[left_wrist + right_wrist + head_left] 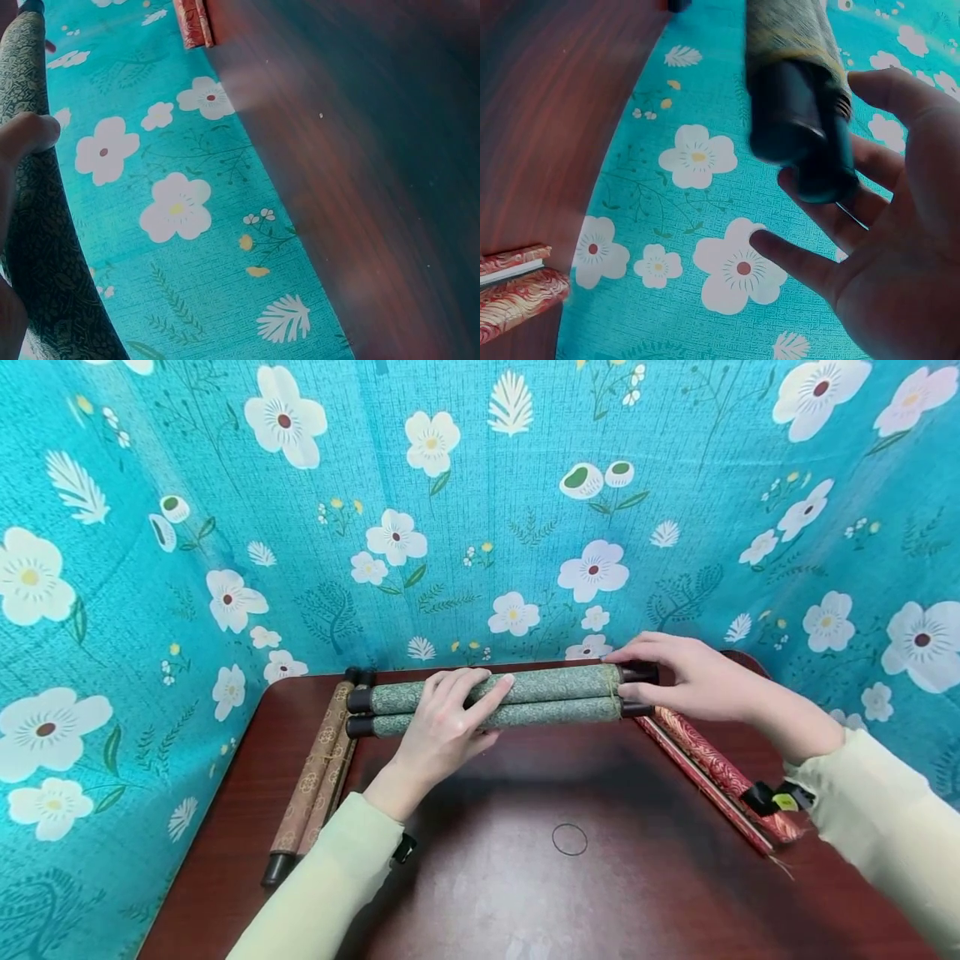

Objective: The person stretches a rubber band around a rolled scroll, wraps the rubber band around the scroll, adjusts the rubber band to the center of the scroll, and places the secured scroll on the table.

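clearly, left grip (448,717) clasps green scroll (558,683), hiding part; right grip (693,677), i cannot tell.

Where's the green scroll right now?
Centre of the head view: the green scroll is in the left hand, right hand at its right end, brown scroll lower left, red scroll lower right.

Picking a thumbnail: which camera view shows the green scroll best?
The head view: the green scroll shows nearly end to end, partly covered by the left hand. The left wrist view shows only a stretch at the left edge; the right wrist view, one end with dark knobs.
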Available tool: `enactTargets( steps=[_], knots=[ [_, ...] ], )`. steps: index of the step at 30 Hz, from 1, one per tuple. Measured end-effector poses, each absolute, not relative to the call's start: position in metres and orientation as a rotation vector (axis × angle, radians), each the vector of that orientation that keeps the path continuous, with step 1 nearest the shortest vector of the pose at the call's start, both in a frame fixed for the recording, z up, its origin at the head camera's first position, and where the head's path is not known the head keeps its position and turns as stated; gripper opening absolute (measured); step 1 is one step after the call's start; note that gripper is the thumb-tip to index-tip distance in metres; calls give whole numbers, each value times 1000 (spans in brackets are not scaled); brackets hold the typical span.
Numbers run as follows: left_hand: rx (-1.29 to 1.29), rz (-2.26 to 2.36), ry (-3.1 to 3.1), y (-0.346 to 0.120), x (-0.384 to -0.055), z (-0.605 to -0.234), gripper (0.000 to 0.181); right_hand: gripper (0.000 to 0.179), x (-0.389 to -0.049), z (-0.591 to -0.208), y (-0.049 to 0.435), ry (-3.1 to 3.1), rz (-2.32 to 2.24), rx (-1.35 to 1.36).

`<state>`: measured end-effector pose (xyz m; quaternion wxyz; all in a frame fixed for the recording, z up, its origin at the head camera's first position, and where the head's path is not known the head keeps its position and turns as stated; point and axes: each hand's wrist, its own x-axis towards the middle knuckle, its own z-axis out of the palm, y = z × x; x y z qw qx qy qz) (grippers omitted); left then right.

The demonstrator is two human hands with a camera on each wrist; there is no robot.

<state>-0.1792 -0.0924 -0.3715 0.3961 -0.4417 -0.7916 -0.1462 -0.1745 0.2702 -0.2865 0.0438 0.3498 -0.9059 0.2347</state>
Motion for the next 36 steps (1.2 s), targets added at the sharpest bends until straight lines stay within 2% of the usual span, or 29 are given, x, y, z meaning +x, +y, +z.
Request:
enactTargets(
  steps=[4, 11, 20, 27, 36],
  knots=[
    [-1113, -385, -2026, -94, -180, -368, 80, 65, -164, -291, 269, -2693, 622, 1061],
    [-1107, -393, -2040, -97, -180, -367, 79, 80, -163, -296, 268, -2631, 462, 1100],
    [-1114, -397, -2026, -95, -177, -368, 82, 76, -166, -304, 261, -2556, 391, 1136],
    [-1113, -408, -2033, -91, -177, -365, 82, 73, -168, -304, 256, -2557, 358, 1065],
    [-1108, -412, -2043, -88, -178, -364, 79, 83, -174, -306, 246, -2444, 289, 1121]
  ],
)
